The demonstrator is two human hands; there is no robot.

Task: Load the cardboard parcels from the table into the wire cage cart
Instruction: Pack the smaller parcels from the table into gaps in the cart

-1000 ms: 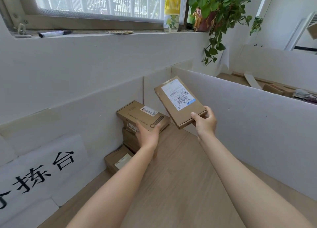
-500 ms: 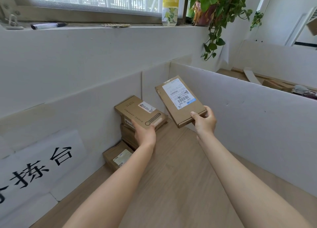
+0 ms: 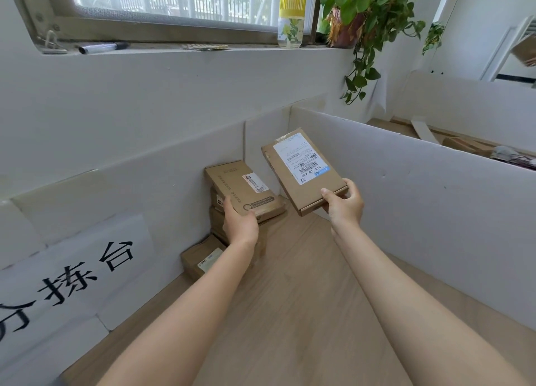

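Parcels are in both hands, as they were half a second ago. The right hand (image 3: 345, 208) pinches the near corner of the labelled parcel (image 3: 301, 171), thumb on the top face and fingers curled beneath. It holds this flat box tilted in the air above the table (image 3: 290, 298), near the white partition (image 3: 420, 188), and its place in view has hardly changed over the last second.

The left hand (image 3: 240, 226) grips the near edge of the top parcel (image 3: 246, 188), with the thumb laid on its upper face; the fingers underneath are hidden. This box lies on the stack (image 3: 219, 223) in the corner where the partition boards meet. Compared with the earlier frames, its far end now sits a little higher and further right, so it has turned slightly under the hand. Whether it has left the stack cannot be told.

One low parcel (image 3: 203, 259) lies on the table just left of the stack, unmoved. The printed sign (image 3: 72, 278) on the left board, the marker (image 3: 101, 48), the yellow-capped bottle (image 3: 291, 14) and the potted plant (image 3: 362, 14) on the sill remain as before.
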